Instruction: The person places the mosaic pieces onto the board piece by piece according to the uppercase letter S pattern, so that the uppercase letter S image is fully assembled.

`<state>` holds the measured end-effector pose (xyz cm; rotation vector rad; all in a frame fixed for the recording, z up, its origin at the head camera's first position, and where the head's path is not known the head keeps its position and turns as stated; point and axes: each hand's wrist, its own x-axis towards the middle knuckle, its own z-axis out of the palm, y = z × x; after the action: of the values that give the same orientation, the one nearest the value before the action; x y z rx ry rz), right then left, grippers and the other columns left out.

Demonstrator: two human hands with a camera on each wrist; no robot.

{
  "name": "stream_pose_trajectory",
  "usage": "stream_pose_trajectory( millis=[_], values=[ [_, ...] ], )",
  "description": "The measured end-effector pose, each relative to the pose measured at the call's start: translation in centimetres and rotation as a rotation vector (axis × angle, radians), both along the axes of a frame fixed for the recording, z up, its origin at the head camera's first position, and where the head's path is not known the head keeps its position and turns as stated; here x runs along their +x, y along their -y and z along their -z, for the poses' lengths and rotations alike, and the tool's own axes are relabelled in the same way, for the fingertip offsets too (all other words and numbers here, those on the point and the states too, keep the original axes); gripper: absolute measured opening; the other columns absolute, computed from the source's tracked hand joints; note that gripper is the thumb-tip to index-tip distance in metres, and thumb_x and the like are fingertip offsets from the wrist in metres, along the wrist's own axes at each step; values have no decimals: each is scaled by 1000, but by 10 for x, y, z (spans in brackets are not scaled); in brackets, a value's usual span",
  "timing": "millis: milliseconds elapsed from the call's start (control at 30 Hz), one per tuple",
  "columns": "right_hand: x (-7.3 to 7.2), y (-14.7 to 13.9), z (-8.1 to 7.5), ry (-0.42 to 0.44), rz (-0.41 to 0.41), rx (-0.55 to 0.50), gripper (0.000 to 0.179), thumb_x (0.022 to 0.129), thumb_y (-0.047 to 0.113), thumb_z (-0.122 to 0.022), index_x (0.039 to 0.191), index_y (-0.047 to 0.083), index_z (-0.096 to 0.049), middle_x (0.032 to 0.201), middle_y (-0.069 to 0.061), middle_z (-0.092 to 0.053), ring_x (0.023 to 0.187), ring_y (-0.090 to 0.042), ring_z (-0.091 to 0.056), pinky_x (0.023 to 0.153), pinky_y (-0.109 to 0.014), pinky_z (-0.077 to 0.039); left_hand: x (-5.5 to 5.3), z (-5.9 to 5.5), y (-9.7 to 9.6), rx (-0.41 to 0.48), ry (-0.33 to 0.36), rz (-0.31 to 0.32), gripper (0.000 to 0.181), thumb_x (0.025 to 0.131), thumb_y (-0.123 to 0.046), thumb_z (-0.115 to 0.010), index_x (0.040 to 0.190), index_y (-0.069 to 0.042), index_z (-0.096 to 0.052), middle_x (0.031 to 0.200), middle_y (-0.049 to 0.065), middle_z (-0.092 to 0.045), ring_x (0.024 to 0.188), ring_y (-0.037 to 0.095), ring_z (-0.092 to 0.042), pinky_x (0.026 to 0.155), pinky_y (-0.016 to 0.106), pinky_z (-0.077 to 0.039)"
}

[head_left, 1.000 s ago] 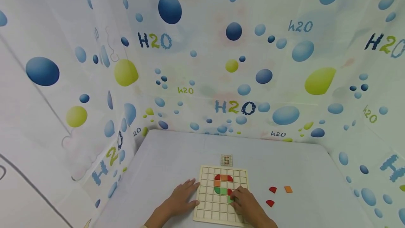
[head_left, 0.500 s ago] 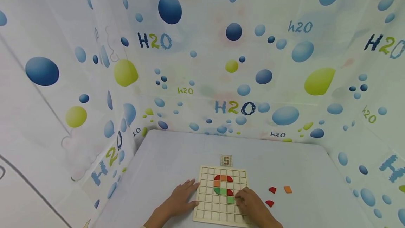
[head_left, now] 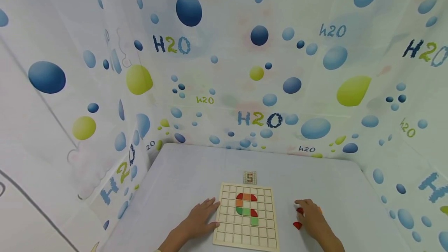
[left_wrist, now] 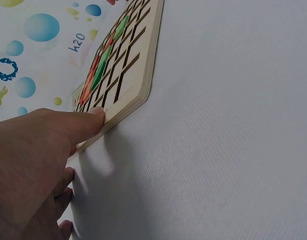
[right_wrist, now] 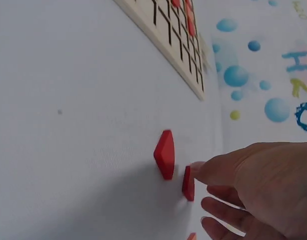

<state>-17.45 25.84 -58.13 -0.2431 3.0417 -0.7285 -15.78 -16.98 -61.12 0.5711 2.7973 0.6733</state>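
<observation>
A pale wooden grid board (head_left: 231,232) lies on the table, with red, orange and green pieces set in its cells as a curved shape. The lowest is a light green square (head_left: 254,221). My left hand (head_left: 199,219) rests at the board's left edge, fingers extended; its thumb (left_wrist: 96,120) touches the frame in the left wrist view. Right of the board, my right hand (head_left: 313,217) hovers over loose pieces. Its thumb tip is right at one red quarter-round piece (right_wrist: 188,183). Another red quarter-round piece (right_wrist: 165,155) lies nearer. An orange square (head_left: 320,210) is mostly hidden behind the hand.
A small card (head_left: 250,177) printed with a gridded S-like figure lies just beyond the board. The white-covered table (head_left: 196,162) meets a curtain (head_left: 224,69) with blue and green drops at the back and sides.
My right hand has left the green square on the board and moved right to the loose pieces. The left hand stays at the board's edge.
</observation>
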Motion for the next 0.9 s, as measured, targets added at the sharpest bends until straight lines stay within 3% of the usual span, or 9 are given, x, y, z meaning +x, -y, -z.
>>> stream_pose_trajectory(
  millis=[100,300,533,767,900],
  values=[
    [-5,-10,5,-2,-15,15,32,91,-2,-76,122,-2,-69,118,-20,-64,110,-42,-64,95,-59,-57,0,1,1,10,4,0,73,100,-52,-67,159,-13,-47,166,17,-43,153,43,-38,122,68,-32],
    [-14,-17,19,21,23,5,19,90,1,-79,106,3,-69,97,-9,-62,88,-24,-60,81,-45,-57,0,1,1,25,4,6,74,100,-53,-66,159,-12,-47,165,18,-43,153,44,-38,121,69,-32],
    [-13,-16,16,150,66,-77,39,91,21,-84,118,1,-65,91,-5,-59,84,-19,-53,73,-34,-52,1,-1,1,17,-2,2,72,100,-50,-68,158,-12,-48,165,18,-44,153,44,-38,121,69,-33],
    [-7,-15,10,128,19,-142,23,91,3,-80,111,4,-68,87,-2,-57,80,-15,-51,67,-25,-47,3,-5,0,14,-4,7,72,100,-50,-67,158,-11,-47,165,18,-43,153,44,-38,121,68,-33],
    [-7,-14,10,107,26,-148,21,89,7,-83,103,4,-68,83,-1,-57,77,-15,-51,65,-25,-46,3,-6,0,14,-3,7,72,101,-49,-67,159,-11,-47,165,18,-43,153,44,-38,122,68,-32]
  ],
)
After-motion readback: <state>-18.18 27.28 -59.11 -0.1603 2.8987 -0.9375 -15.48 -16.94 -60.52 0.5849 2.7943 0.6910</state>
